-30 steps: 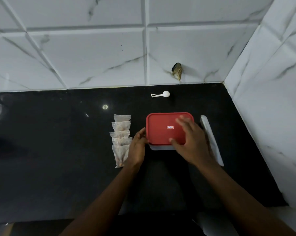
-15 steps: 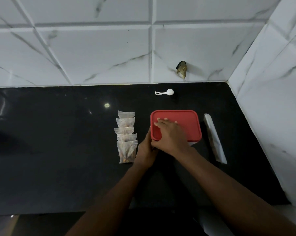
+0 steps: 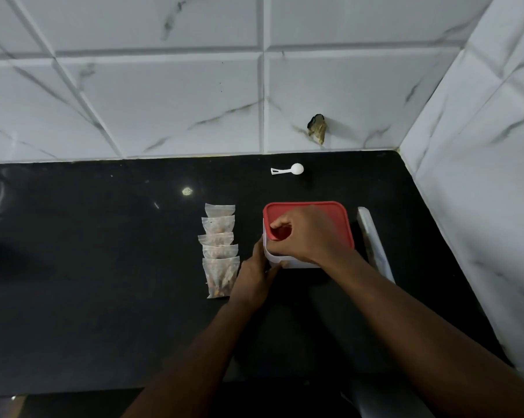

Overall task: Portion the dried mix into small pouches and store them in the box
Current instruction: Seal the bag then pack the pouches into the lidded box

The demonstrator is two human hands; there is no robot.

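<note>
A white box (image 3: 297, 262) with a red lid (image 3: 340, 215) stands on the black counter. My right hand (image 3: 303, 233) lies over the lid's near left corner, its fingers curled round the lid's edge. My left hand (image 3: 256, 274) holds the box's left near corner, its thumb against the white wall. Several small clear pouches (image 3: 220, 251) filled with brown dried mix lie in an overlapping column just left of the box. A long clear bag (image 3: 375, 244) lies to the right of the box.
A white measuring scoop (image 3: 289, 169) lies on the black counter (image 3: 104, 267) near the back wall. White marble tiles close off the back and the right side. A chipped hole (image 3: 317, 128) shows in the back tile.
My right hand slid from the lid's right part to its near left corner and curled round the edge. My left hand stayed at the box's left near corner.
</note>
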